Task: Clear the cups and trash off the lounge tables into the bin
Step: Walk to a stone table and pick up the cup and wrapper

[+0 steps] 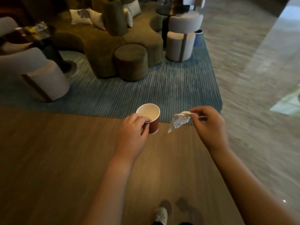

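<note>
Far ahead, slightly right, the bin (198, 40) stood behind the stools (180, 44), nearer the right grip (209, 125) pinching a tissue (178, 121) than the left grip (131, 132) holding the cup (151, 118).

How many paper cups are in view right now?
1: a red paper cup gripped in the left hand. The blurred clutter on the far-left table may hide more.

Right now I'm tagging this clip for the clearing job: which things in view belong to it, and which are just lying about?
Job: red paper cup, held by the left hand; crumpled tissue, pinched by the right hand; blurred litter at far left; blue container, possibly the bin.
Just there: brown sofa; brown ottoman; white cushions; pale stools; blue rug.
</note>
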`<state>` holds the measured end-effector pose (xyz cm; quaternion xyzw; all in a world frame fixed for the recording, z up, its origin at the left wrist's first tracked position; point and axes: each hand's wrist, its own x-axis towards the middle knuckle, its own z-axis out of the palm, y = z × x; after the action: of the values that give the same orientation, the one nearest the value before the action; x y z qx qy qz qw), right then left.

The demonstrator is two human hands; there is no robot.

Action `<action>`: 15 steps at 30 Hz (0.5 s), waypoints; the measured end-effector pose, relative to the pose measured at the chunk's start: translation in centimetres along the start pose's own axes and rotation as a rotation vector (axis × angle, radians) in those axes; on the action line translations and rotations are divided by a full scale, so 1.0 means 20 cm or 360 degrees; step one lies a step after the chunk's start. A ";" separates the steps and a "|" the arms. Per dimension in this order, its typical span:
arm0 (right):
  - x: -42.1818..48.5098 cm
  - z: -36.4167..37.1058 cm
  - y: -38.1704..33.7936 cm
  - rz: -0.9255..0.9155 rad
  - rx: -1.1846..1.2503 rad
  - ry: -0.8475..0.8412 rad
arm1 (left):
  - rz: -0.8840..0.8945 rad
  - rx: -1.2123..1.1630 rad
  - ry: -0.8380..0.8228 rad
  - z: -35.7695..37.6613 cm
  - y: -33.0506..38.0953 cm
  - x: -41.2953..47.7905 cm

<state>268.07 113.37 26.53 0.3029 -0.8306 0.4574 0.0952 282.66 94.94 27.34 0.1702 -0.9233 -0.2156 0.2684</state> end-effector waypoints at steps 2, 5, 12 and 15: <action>0.13 -0.04 0.14 0.0064 -0.0007 0.0088 | 0.0062 -0.0006 -0.0067 0.13 0.05 0.21; 0.32 -0.10 0.36 0.0157 -0.0003 0.0199 | 0.0130 -0.0027 -0.0132 0.34 0.13 0.50; 0.93 -0.16 0.95 0.0289 0.0062 0.0290 | 0.0261 0.0001 -0.0233 0.91 0.28 1.20; 1.25 -0.18 1.21 0.0289 0.0122 0.0293 | 0.0273 0.0028 -0.0247 1.13 0.37 1.53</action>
<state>233.34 115.51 22.52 0.1867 -0.8243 0.5214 0.1176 243.83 94.99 26.66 0.0759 -0.9544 -0.1962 0.2120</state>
